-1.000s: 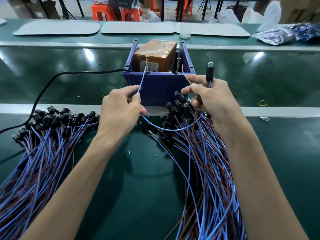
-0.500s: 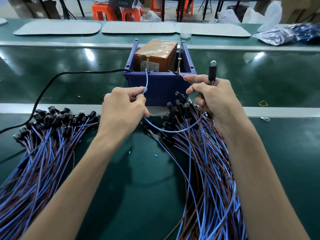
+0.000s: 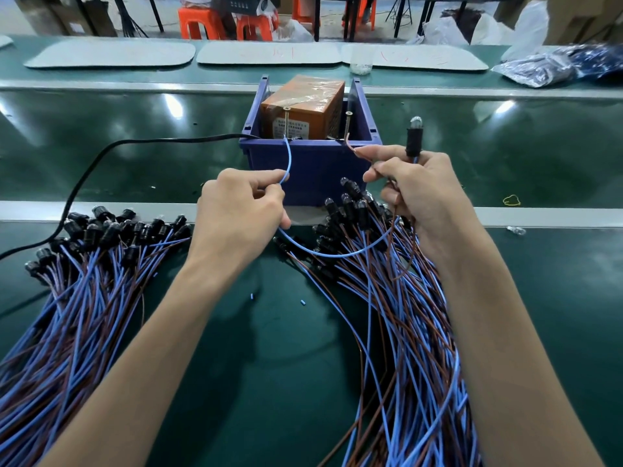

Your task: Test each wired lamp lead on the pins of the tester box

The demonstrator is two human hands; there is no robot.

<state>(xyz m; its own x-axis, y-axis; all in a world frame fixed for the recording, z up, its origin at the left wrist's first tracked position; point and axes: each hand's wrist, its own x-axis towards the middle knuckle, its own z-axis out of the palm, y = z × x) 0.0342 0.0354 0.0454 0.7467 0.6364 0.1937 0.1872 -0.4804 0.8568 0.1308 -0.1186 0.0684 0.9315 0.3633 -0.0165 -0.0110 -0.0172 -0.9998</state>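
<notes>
A: Head view. The tester box (image 3: 303, 109) is seen inside a blue bin (image 3: 310, 173), just past the far edge of the bench (image 3: 269, 348), about midway along. Two pins stand at its near face: left pin (image 3: 286, 121) and right pin (image 3: 347, 124).

B: Hands noted?

A: Left hand (image 3: 236, 214): the blue wire (image 3: 289, 156) is pinched between thumb and forefinger, with its tip brought to the foot of the left pin. Right hand (image 3: 421, 200): curled round the lamp (image 3: 414, 139), which is held upright. The brown wire (image 3: 354, 150) is pinched by the same hand, its tip close by the foot of the right pin. Contact at either pin cannot be told, nor whether the bulb is lit.

B: Risks to be logged?

A: A false fail is judged likeliest. Both tips are thin and springy. One could slip off its pin while the other is being steadied, and a good lamp would then be read as dead.

B: Anything else?

A: If both bare tips were let onto one pin, or onto each other, a short could be made. Skin is held near bare metal, so a shock is possible. The right bundle (image 3: 404, 315) lies under the right wrist, trailing toward the near right corner, so loops could be snagged and dragged. A mix-up with the left bundle (image 3: 84, 281), by the left edge, is possible if the lead is set down on the wrong side.
</notes>
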